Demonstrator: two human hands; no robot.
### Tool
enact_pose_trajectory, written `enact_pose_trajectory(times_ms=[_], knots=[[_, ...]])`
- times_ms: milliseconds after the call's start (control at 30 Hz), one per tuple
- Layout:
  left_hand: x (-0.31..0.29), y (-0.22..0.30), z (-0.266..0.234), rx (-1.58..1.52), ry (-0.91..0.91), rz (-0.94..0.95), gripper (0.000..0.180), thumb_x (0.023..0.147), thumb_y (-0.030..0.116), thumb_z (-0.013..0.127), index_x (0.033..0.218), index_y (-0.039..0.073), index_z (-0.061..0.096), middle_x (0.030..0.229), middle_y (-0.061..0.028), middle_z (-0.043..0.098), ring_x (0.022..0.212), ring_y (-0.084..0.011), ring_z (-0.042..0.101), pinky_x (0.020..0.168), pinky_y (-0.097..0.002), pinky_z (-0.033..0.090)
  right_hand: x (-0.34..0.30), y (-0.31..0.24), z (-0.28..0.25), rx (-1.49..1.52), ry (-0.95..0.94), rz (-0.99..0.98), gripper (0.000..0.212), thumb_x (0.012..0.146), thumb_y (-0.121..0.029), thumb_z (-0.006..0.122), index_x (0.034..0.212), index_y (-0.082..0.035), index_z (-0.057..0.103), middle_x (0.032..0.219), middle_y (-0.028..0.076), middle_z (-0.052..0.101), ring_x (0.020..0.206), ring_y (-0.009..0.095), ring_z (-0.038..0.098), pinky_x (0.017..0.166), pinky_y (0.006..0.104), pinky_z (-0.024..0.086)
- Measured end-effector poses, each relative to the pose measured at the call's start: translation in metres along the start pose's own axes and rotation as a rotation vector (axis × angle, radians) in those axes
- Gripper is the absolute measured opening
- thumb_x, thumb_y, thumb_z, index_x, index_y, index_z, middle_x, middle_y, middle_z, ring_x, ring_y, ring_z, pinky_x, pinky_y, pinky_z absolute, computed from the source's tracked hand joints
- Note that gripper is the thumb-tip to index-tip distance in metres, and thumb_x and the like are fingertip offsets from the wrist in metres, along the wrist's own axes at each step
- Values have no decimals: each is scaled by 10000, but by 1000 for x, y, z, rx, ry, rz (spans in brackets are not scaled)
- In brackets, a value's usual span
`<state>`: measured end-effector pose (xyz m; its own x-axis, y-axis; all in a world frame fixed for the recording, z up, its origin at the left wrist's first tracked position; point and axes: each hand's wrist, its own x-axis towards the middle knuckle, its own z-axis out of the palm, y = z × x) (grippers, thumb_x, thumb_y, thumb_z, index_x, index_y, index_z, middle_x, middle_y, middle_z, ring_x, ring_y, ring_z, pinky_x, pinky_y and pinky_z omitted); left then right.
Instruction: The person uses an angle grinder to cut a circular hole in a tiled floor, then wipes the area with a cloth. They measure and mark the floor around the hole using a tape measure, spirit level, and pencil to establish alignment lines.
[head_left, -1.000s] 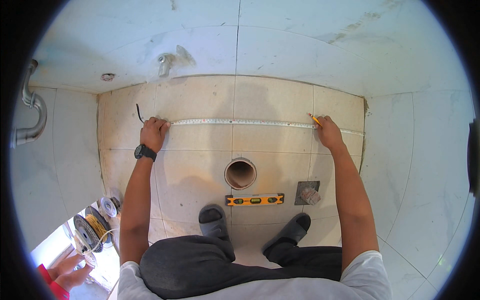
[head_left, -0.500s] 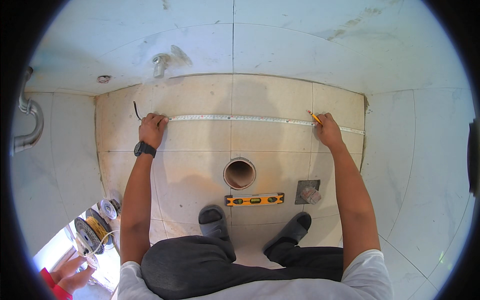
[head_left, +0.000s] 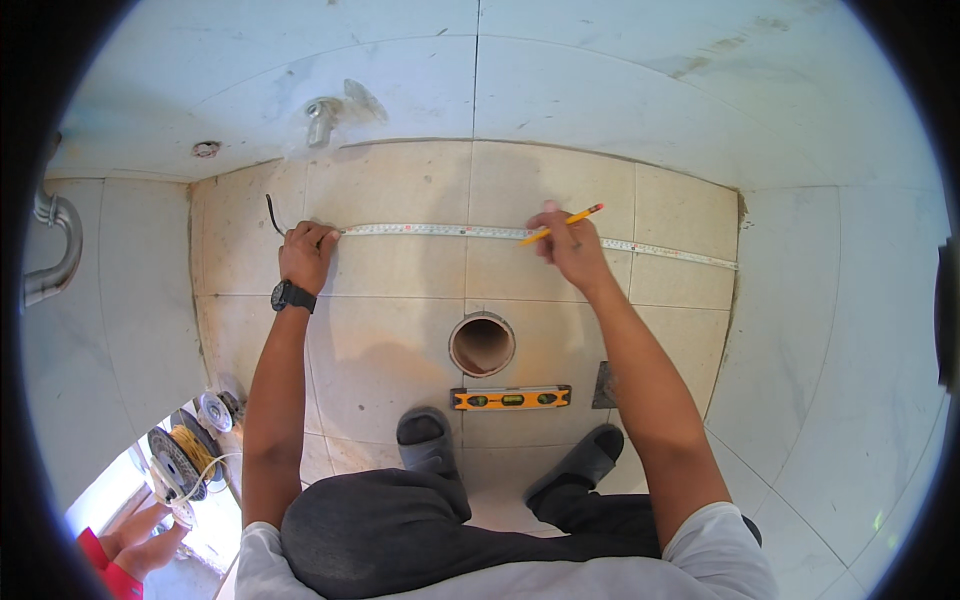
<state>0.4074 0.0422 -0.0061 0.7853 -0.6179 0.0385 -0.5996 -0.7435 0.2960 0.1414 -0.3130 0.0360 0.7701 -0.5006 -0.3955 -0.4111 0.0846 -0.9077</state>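
A white measuring tape (head_left: 440, 230) stretches across the beige floor tiles, its far end by the right wall. My left hand (head_left: 308, 252), with a black watch at the wrist, is closed on the tape's left end; the tape's case is hidden under it, and a black strap (head_left: 272, 212) sticks out beyond. My right hand (head_left: 572, 248) grips a yellow pencil (head_left: 583, 213) over the tape, right of the middle, with the point down toward the tape's edge. An open round drain pipe (head_left: 482, 345) lies nearer to me, with an orange spirit level (head_left: 510, 398) just in front of it.
A dark square floor plate (head_left: 603, 386) is partly behind my right forearm. A metal valve (head_left: 321, 122) juts from the far wall, and a chrome pipe (head_left: 68, 250) is on the left wall. Wire spools (head_left: 186, 458) stand at lower left, near another person's legs (head_left: 140, 545).
My right hand has let go of the tape near the right wall and moved left with the pencil, now tipped point-down at the tape. My left hand stays in place.
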Motion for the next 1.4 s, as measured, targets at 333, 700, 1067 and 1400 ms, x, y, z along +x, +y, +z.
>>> enact_pose_trajectory(times_ms=[333, 700, 1067, 1400], knots=[[-6, 2, 1, 37, -10, -52, 164, 947, 314, 701, 966, 177, 790, 1043, 7, 717, 990, -278, 654, 817, -473, 529, 35, 35, 50, 10, 72, -160, 182, 921, -141, 642, 954, 8, 742, 769, 50, 689, 683, 102, 608, 642, 264, 503], [-7, 4, 0, 38, -7, -48, 158, 943, 309, 705, 974, 179, 788, 1069, 8, 722, 1007, -277, 655, 823, -480, 529, 37, 46, 45, -63, 29, -171, 165, 899, -114, 669, 960, 16, 750, 778, 37, 687, 705, 88, 603, 657, 248, 494], [-10, 2, 4, 32, -8, -62, 172, 944, 321, 704, 991, 180, 791, 1096, 6, 721, 1002, -278, 662, 817, -478, 533, 34, 44, 44, -117, -3, -177, 171, 899, -130, 680, 972, 6, 754, 828, 42, 717, 770, 98, 628, 718, 263, 515], [-10, 1, 4, 28, 6, -33, 171, 943, 317, 704, 993, 180, 793, 1096, 9, 720, 1003, -272, 661, 810, -471, 535, 34, 44, 44, -157, 0, -173, 175, 909, -137, 677, 979, 4, 754, 843, 50, 725, 782, 103, 631, 733, 266, 519]])
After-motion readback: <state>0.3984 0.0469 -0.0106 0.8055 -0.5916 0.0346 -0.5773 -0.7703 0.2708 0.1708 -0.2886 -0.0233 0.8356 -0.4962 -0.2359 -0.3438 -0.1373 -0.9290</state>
